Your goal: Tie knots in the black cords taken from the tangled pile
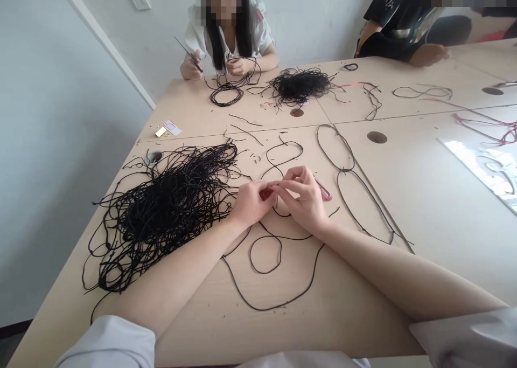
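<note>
Over the middle of the table, my left hand [253,201] and my right hand [302,196] meet at the fingertips. Both are closed in a pinch on a thin black cord [278,306], whose loop hangs down and lies on the table toward me. The exact spot between the fingertips is mostly hidden. A pink-handled tool [324,189], partly covered by my right hand, lies just beyond it. To the left of my left hand spreads a big tangled heap of black cords [161,206]. Looped cords [338,169] lie to the right of my right hand.
Across the table [355,303] a person in white [258,39] holds scissors [188,53] and cord. Another black cord pile [301,85] lies near them. A second person's arm [428,54] rests at the far right. Red cords [490,126] and a glossy sheet [484,168] lie right.
</note>
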`<action>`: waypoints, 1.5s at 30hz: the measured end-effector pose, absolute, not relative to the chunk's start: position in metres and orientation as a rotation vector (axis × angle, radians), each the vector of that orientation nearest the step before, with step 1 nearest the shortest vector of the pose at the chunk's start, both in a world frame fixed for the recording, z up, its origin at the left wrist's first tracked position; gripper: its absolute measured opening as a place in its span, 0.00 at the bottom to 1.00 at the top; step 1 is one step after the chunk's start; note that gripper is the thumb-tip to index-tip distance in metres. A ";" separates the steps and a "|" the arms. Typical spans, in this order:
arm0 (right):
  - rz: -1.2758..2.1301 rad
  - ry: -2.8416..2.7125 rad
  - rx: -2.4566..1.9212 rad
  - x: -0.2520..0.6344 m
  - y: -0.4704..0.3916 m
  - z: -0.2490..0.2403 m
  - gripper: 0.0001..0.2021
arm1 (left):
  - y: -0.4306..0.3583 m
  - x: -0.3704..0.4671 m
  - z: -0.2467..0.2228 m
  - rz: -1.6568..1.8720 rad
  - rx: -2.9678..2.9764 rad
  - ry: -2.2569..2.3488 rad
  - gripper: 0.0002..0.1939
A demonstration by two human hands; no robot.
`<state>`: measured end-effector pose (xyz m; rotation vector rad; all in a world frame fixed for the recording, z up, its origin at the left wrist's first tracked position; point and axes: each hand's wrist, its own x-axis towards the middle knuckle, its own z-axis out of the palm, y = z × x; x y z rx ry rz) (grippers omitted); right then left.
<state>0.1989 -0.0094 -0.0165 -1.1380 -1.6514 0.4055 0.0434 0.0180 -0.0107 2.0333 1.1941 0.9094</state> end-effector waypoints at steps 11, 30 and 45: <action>0.435 -1.688 -1.055 0.192 -0.015 -0.012 0.14 | 0.028 0.038 -0.008 1.022 1.524 1.049 0.08; 0.933 -1.245 -1.344 0.201 0.000 -0.011 0.05 | 0.032 0.039 -0.012 1.144 1.333 1.081 0.11; 1.023 -1.292 -1.282 0.199 0.002 -0.011 0.11 | 0.030 0.042 -0.011 1.073 1.249 1.064 0.13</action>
